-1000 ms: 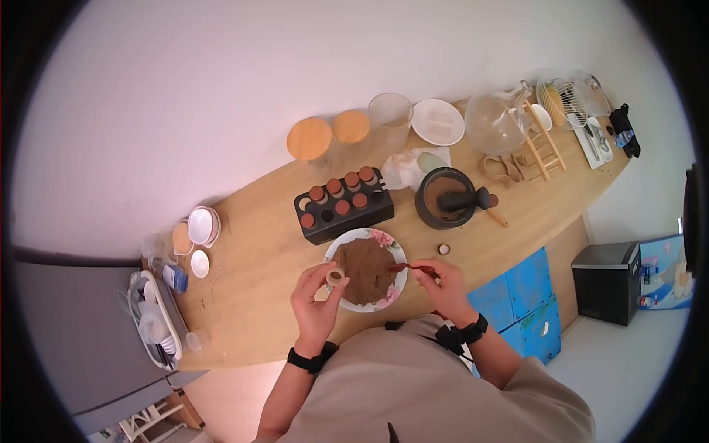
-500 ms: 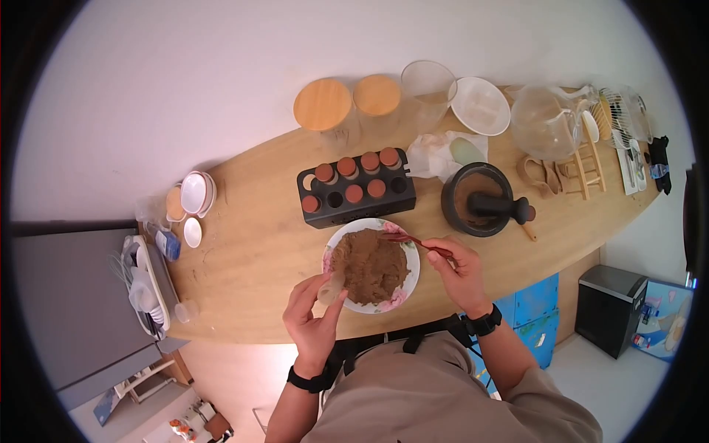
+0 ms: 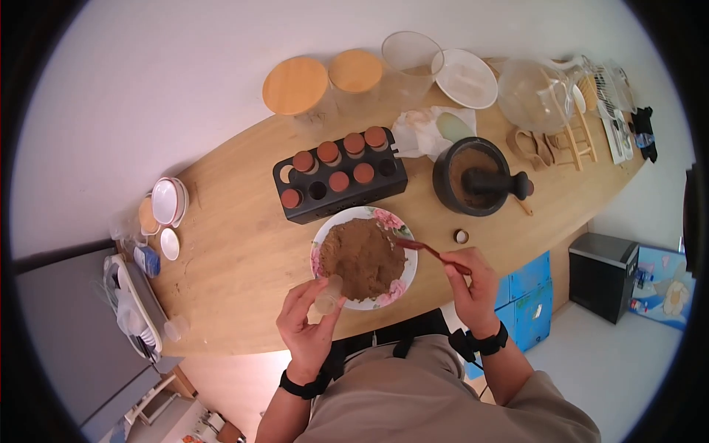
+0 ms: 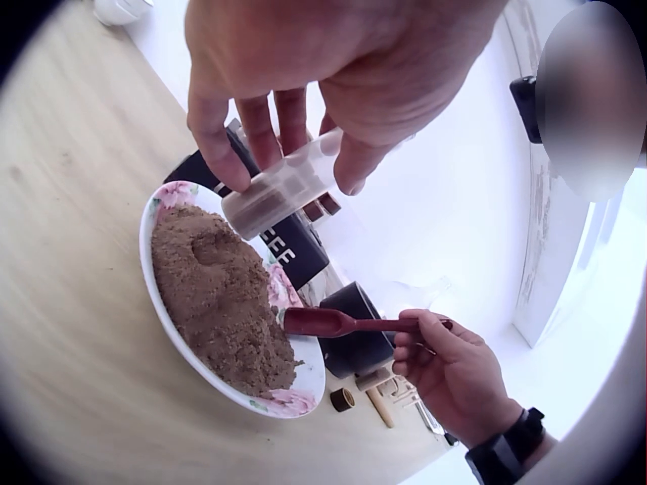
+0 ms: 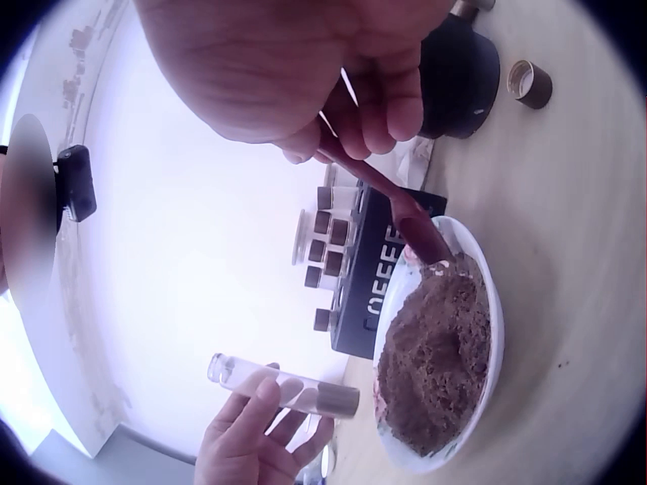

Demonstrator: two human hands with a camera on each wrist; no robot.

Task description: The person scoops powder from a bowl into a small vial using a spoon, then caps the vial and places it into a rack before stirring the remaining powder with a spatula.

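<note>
My left hand [image 3: 306, 325] pinches a small clear vial [image 3: 329, 295] by its sides, near the lower left rim of a floral bowl [image 3: 316, 269] heaped with brown powder [image 3: 362, 258]. The right wrist view shows the vial [image 5: 288, 392] lying nearly sideways, brown powder at the end toward the bowl. My right hand [image 3: 474, 292] grips the thin handle of a dark red scoop [image 3: 436, 255]. The scoop's head [image 4: 318, 321] is at the bowl's right side, by the powder; whether it touches cannot be told.
Behind the bowl stands a black rack [image 3: 347, 196] of capped vials. A black mortar [image 3: 450, 196] with its pestle [image 3: 498, 183] is at the right, a loose cap [image 3: 461, 236] in front of it. Wood-lidded jars [image 3: 295, 85] and a white plate [image 3: 465, 79] line the back.
The vial has tipped from mouth up toward its side in my left hand. The scoop's head passed over the powder and is now back at the bowl's right side. The head view has shifted.
</note>
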